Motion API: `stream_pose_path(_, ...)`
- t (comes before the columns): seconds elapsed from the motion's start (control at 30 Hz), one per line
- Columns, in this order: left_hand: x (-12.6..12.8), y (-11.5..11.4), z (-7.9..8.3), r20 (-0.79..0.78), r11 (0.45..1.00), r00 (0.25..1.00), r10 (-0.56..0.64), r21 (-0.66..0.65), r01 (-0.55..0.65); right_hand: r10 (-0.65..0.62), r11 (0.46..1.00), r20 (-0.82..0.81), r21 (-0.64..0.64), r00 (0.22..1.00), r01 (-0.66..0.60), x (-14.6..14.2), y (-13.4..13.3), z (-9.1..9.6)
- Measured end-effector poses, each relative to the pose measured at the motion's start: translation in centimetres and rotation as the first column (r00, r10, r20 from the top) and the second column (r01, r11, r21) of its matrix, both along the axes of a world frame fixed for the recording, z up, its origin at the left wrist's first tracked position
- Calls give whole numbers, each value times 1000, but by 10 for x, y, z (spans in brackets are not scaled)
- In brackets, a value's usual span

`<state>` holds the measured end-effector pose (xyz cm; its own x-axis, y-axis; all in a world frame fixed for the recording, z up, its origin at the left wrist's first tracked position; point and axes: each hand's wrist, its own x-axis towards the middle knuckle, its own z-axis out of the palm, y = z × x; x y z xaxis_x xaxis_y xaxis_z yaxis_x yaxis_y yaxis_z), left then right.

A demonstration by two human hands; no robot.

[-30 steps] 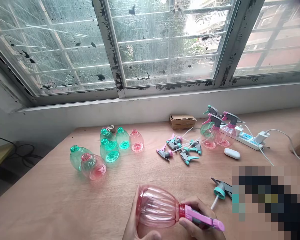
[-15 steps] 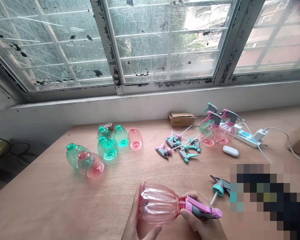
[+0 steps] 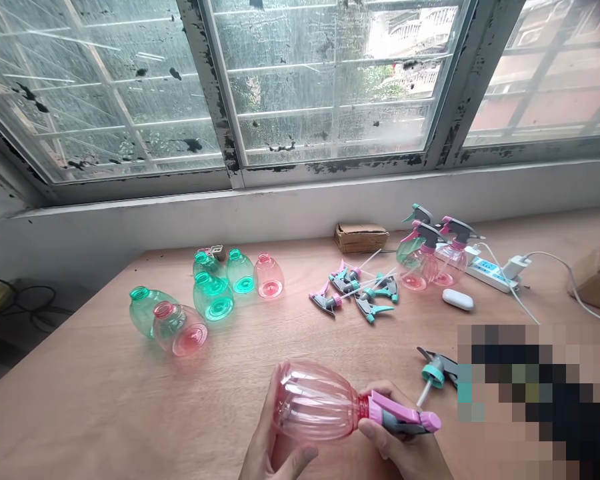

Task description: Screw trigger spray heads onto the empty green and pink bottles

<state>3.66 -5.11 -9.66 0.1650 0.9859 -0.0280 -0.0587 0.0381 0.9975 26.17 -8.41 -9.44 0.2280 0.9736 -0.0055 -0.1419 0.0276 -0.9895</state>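
Observation:
A clear pink spray bottle (image 3: pixel 317 403) lies sideways between my hands, its base to the left and its neck to the right. My left hand (image 3: pixel 270 443) is wrapped round the base end, with the thumb below. At the neck, my right hand (image 3: pixel 395 437) grips the pink and grey spray head (image 3: pixel 403 415), which sits on the bottle's mouth. To the right of my right hand, a teal and grey spray head (image 3: pixel 433 372) lies on the table, partly covered by a blurred patch. The fingers behind the bottle are partly hidden.
Several green and pink bottles without heads (image 3: pixel 210 293) stand or lean at the left. Loose spray heads (image 3: pixel 355 290) are heaped mid-table. Bottles with heads (image 3: pixel 423 263) stand at the back right, near a power strip (image 3: pixel 487 272), a white case (image 3: pixel 457 299) and a cardboard box (image 3: pixel 361 238).
The view has shifted slightly, so the scene sits a little further left. Both hands keep their hold on the bottle and its spray head, with hardly any visible movement.

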Motion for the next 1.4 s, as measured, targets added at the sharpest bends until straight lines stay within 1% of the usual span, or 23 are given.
stream_pose_path(0.07, -1, 1, -1, 5, 1000, 1000, -10, 1, 10, -7, 1000, -15, 17, 1000, 7, -1, 0, 2)
stream_pose_path(0.13, -3, 2, -1, 23, 999, 999, -43, -7, 44, -5, 999, -18, 36, 1000, 6, -2, -1, 4)
stream_pose_path(0.2, -4, 4, -3, 33, 998, 998, -59, -11, 60, 21, 999, -32, 29, 999, -20, -2, -1, 4)
stream_pose_path(0.33, -2, 4, -9, 1, 1000, 1000, 3, 26, -3, 92, 995, -124, -22, 988, -96, 0, -1, -2)
stream_pose_path(0.43, 2, 1, -10, -14, 999, 999, 38, 19, -38, 102, 995, -140, -9, 985, -104, 1, -1, -4)
stream_pose_path(0.53, 4, 0, -7, -34, 998, 998, 56, 33, -55, 97, 995, -138, 7, 986, -97, 0, -1, -1)
stream_pose_path(0.6, 1, 1, -3, -31, 999, 1000, 7, 44, -5, 92, 996, -128, 22, 987, -90, 0, -1, 2)
stream_pose_path(0.7, -4, 4, 3, 2, 995, 995, -98, 24, 98, 74, 997, -108, 38, 991, -71, -1, -1, 4)
stream_pose_path(0.8, -4, 5, 6, 17, 995, 995, -100, 21, 100, 63, 998, -118, 29, 991, -60, 0, 0, 3)
stream_pose_path(0.97, -1, 4, 1, -17, 996, 997, -73, 59, 74, 50, 999, -173, 19, 984, -47, 1, 2, 1)
stream_pose_path(1.07, -7, 4, -2, -53, 987, 989, -137, 83, 141, 55, 998, -185, 37, 981, -49, -1, 2, 4)
stream_pose_path(1.13, -11, 6, -2, -43, 983, 986, -163, 78, 166, 50, 998, -172, 47, 984, -43, -2, 1, 5)
stream_pose_path(1.23, -10, 6, 0, -2, 991, 993, -121, 56, 121, 47, 998, -148, 51, 988, -40, -2, 1, 6)
stream_pose_path(1.4, 0, 0, 5, -41, 996, 998, -57, 64, 60, 90, 996, -193, 29, 977, -86, 0, 0, 5)
